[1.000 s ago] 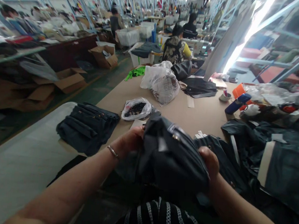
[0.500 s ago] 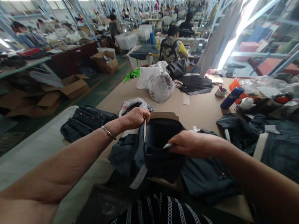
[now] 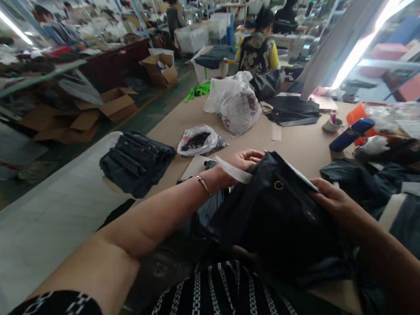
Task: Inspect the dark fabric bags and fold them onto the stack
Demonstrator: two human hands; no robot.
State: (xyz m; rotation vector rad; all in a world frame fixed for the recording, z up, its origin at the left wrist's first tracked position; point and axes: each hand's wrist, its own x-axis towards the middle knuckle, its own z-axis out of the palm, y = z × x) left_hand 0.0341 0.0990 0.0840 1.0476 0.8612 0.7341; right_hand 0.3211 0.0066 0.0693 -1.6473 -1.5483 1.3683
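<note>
Both my hands hold a dark navy garment piece with a metal snap and a white strip, raised just in front of my chest over the brown table. My left hand, with a thin bracelet on the wrist, grips its upper left edge by the white strip, fingers curled. My right hand clasps the right edge, fingers pressed on the fabric. More dark garments lie heaped at my right.
A folded stack of dark pieces sits at the table's left edge by a white surface. Plastic bags, a blue bottle and a small cup stand farther back. A seated person works beyond; cardboard boxes lie left.
The garment was open between my hands half a second ago; now it is turned and bunched, snap side up. My right hand has slid to its right edge and the view has tilted down.
</note>
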